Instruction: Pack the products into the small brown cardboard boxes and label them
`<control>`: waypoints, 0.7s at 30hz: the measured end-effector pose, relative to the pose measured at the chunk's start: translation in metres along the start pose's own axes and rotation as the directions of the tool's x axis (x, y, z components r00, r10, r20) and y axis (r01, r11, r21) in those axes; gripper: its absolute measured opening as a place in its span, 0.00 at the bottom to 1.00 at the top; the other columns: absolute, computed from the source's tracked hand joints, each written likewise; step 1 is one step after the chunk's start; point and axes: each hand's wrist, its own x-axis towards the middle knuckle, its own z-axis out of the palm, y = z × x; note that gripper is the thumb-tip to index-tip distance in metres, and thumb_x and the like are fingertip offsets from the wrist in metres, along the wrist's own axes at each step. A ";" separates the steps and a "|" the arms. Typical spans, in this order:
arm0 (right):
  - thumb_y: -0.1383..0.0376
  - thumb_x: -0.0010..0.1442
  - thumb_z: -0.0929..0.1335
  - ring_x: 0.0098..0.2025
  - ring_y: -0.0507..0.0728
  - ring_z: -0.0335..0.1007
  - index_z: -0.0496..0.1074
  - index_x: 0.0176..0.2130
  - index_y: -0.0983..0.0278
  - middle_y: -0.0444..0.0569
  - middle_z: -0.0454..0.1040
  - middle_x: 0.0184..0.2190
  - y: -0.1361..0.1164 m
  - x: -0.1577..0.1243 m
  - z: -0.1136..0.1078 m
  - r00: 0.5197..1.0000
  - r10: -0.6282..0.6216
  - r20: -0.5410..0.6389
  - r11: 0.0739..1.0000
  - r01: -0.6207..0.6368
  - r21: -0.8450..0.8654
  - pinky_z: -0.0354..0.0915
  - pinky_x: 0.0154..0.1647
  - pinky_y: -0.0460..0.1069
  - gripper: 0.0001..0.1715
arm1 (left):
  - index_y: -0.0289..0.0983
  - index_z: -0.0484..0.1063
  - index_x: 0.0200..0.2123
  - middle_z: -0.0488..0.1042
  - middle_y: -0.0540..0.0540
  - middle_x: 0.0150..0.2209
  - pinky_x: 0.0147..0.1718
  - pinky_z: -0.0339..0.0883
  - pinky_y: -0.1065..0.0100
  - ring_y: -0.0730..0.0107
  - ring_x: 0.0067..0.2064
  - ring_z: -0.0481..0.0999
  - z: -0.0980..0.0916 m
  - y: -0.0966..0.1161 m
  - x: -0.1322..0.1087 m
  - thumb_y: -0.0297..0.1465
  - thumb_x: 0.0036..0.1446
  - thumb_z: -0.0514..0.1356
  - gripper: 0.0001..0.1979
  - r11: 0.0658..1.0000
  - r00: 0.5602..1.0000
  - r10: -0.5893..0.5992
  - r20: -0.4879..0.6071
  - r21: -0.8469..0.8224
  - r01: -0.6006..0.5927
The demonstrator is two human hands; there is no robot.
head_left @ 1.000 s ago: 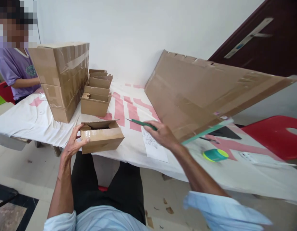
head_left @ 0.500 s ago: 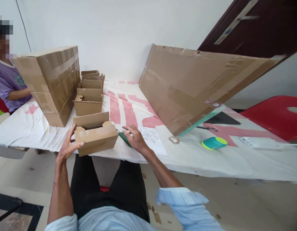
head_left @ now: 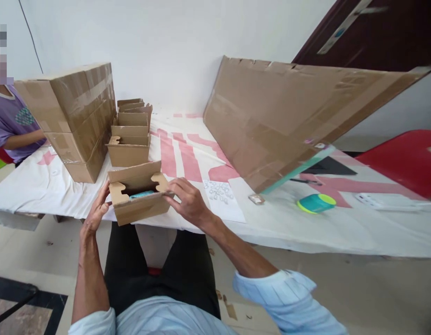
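Observation:
A small open cardboard box (head_left: pixel 142 209) stands at the table's near edge, its back flap raised and its side tabs showing. Inside it lies a teal item (head_left: pixel 142 194), mostly hidden by the front wall. With fingers pinched, my right hand (head_left: pixel 187 200) grips the upper right front corner of the box. My left hand (head_left: pixel 94 214) rests against the left side, fingers stretched out and thumb apart. Behind this box, several similar open cardboard boxes (head_left: pixel 128 153) stand in a row.
Large taped cartons (head_left: pixel 72 111) are stacked at left, with a person in a purple shirt (head_left: pixel 16 118) beyond. A big cardboard sheet (head_left: pixel 288 116) leans at right. Nearby are a printed paper (head_left: pixel 224 202), a teal-and-yellow roll (head_left: pixel 316 203) and a white power strip (head_left: pixel 386 204).
My right hand has moved left onto the box's front corner. The front wall has tipped outward, showing the teal item inside. My left thumb has come off the front face.

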 end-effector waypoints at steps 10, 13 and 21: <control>0.72 0.68 0.67 0.52 0.67 0.78 0.80 0.54 0.55 0.57 0.81 0.49 -0.012 -0.069 0.036 0.995 -0.046 -0.087 0.987 0.031 -0.157 0.78 0.53 0.66 0.21 | 0.49 0.42 0.82 0.49 0.36 0.82 0.67 0.69 0.36 0.29 0.80 0.52 0.008 0.005 -0.002 0.58 0.49 0.74 0.67 0.993 0.997 -0.071 0.000 0.095 0.071; 0.71 0.68 0.67 0.55 0.67 0.78 0.79 0.56 0.56 0.58 0.80 0.51 -0.012 -0.074 0.039 0.992 -0.070 -0.105 0.983 0.051 -0.175 0.78 0.55 0.66 0.21 | 0.49 0.43 0.82 0.49 0.36 0.81 0.67 0.69 0.36 0.29 0.79 0.53 0.008 0.005 -0.003 0.55 0.48 0.76 0.67 0.991 0.998 -0.060 -0.013 0.115 0.061; 0.66 0.69 0.69 0.54 0.69 0.76 0.80 0.56 0.58 0.60 0.80 0.52 -0.018 -0.066 0.022 0.998 -0.053 -0.037 0.993 0.048 -0.110 0.74 0.54 0.67 0.18 | 0.47 0.51 0.78 0.58 0.31 0.78 0.67 0.67 0.37 0.34 0.78 0.58 0.017 0.006 -0.007 0.50 0.49 0.77 0.59 0.998 0.996 -0.026 -0.087 0.059 0.031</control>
